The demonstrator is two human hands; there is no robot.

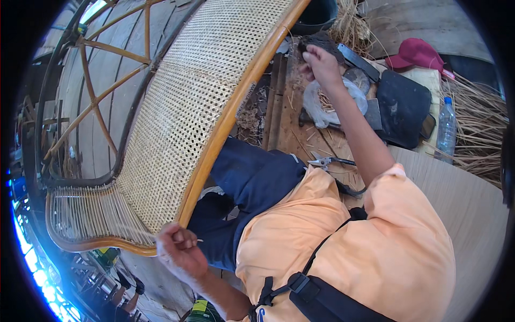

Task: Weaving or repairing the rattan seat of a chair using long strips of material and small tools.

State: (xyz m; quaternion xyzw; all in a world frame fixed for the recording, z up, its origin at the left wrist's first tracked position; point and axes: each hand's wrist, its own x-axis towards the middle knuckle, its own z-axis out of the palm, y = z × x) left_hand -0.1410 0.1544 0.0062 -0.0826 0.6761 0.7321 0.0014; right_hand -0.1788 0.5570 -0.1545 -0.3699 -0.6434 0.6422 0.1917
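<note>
A large cane-webbed chair seat or back panel (179, 99) leans across my left side, edged by a varnished wooden rail (228, 121). My left hand (181, 252) is at the rail's lower end, fingers curled in a pinch on a thin pale cane strand (137, 232). A short end of it pokes out past the fingers. Strands run in parallel over the curved end section (96, 209) beside that hand. Raised above the bench at the upper middle, my right hand (322, 65) has its fingers drawn together. What they hold, if anything, is too small to make out.
On the wooden bench (289, 112) lie pliers-like cutters (322, 161), a plastic bag of cane scraps (316, 104) and a black pouch (402, 107). A water bottle (446, 131), a dark red cap (416, 53) and cane bundles (477, 121) are at right. A dark bucket (316, 19) stands beyond.
</note>
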